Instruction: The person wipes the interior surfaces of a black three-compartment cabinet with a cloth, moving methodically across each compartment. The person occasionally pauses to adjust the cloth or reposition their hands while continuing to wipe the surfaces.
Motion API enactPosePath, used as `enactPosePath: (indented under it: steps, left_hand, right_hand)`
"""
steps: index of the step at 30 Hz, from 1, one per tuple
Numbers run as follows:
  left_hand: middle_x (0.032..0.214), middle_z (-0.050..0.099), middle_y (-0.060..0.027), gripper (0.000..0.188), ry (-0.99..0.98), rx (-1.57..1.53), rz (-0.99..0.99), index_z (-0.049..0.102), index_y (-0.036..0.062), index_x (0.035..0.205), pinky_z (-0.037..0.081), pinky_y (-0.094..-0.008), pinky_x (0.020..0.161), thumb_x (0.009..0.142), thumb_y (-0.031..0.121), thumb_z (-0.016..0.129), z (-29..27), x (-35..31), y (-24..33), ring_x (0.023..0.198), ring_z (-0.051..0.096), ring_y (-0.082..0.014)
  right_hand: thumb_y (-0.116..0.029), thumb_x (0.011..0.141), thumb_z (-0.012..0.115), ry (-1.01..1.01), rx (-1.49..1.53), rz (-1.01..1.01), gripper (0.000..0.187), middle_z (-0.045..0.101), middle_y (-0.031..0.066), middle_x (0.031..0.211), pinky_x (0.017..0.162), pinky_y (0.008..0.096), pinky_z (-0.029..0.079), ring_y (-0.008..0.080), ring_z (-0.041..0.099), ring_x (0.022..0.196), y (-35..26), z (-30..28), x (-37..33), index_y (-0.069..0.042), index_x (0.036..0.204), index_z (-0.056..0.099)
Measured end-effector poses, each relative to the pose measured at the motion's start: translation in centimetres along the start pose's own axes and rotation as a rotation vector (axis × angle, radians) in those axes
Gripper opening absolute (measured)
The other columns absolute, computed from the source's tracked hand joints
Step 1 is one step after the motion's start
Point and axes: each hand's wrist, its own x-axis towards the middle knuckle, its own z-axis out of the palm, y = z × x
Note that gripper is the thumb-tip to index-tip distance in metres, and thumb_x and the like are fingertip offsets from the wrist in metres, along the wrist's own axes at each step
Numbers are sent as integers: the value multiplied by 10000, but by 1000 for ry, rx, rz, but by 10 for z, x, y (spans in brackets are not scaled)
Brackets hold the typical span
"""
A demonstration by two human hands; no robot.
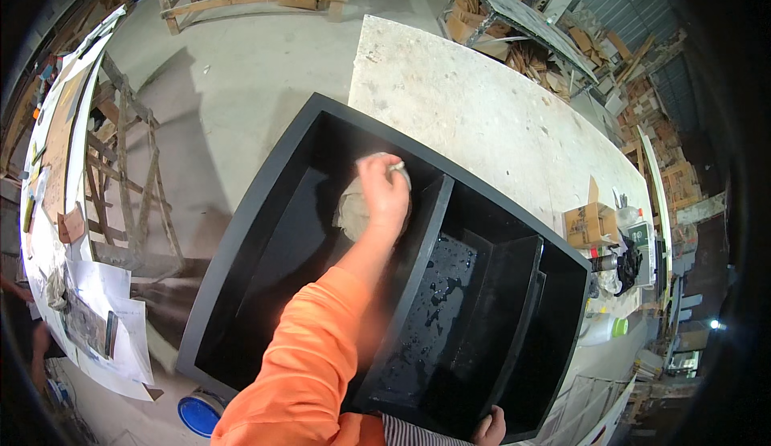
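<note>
A large black box (249, 157) with dividers inside lies tilted across the view, partly over a pale board. My left hand (381, 189), in an orange sleeve, reaches into its left compartment. Its fingers are closed on a greyish-beige cloth (350, 211), pressed near the divider (426, 241) and slightly blurred. Water drops and wet patches (438, 293) show on the floor of the middle compartment. At the box's near edge my right hand (490, 427) curls its fingers around the rim; part of this hand is cut off by the lower border.
The pale board (450, 84) extends behind the box. At right stand a cardboard box (590, 223) and a bottle with a green cap (618, 328). A blue-lidded bucket (199, 415) sits lower left. Farther left, papers (120, 317) lie on a trestle-supported table; a person's arm (38, 345) shows beyond.
</note>
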Motion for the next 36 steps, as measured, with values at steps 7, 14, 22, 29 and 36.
enactPosePath:
  steps: [7,14,22,29,36]
  left_hand:
    - [1048,693,-134,221,-444,-207,-128,686,37,1082,520,-348,888,862,50,659,-11,-9,32,988,664,-269]
    - [1077,717,-151,227,-663,51,-184,734,66,1078,511,-329,907,929,148,583,-18,-21,-18,1029,672,-269]
    - [1125,689,-186,301,-1081,662,-46,712,36,1006,502,-456,945,907,200,480,-1,-8,-30,1072,650,-357]
    - [1189,659,-178,300,-1190,714,-36,688,53,1097,520,-471,905,922,190,487,-36,-12,-11,1094,648,-373]
    - [1075,652,-252,273,-985,626,98,618,35,1057,512,-488,817,950,262,509,-56,-49,-36,987,651,-381]
  right_hand:
    - [-234,975,513,-8,-13,3,324,680,203,1054,863,419,508,378,651,969,-13,-9,-1,-59,1226,620]
    - [-232,979,507,-16,10,12,323,677,204,1043,873,418,501,375,646,961,-11,-9,-4,-56,1225,618]
    - [-236,994,498,12,12,-41,342,679,206,1090,893,415,500,377,646,1008,-2,-2,-2,-51,1258,611]
    - [-242,995,499,-78,-8,48,352,678,217,1114,905,418,499,383,643,1034,-9,-8,3,-34,1255,611]
    - [-230,982,496,-20,-5,2,345,683,217,1097,894,420,505,389,649,1015,-20,-8,2,-24,1226,628]
